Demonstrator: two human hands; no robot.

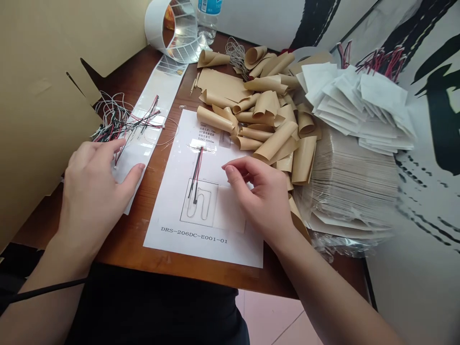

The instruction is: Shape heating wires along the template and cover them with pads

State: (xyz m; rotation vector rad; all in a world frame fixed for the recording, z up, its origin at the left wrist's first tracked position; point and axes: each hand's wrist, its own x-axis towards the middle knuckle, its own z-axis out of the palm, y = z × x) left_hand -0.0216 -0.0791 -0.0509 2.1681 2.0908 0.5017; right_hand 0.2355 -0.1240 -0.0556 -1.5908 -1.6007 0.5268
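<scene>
My left hand [92, 194] rests flat with its fingers spread on a long white backing strip [143, 143], just below a tangle of thin black, red and white wires [124, 122]. A printed white sheet [168, 211] lies on the wooden table, with a black-and-red wired part [196, 175] on it above an outlined square. My right hand [258, 196] hovers over that sheet with its fingers curled, its index finger and thumb close together. A pale translucent square [230, 209] lies partly under it. Whether that hand pinches anything is hidden.
Curled kraft paper pieces [262, 110] are heaped beyond the sheet, beside a bagged stack of flat sheets [348, 184]. White paper sheets [354, 100] lie above that stack. A tape roll [172, 31], water bottle [207, 21] and cardboard panel [43, 105] bound the table.
</scene>
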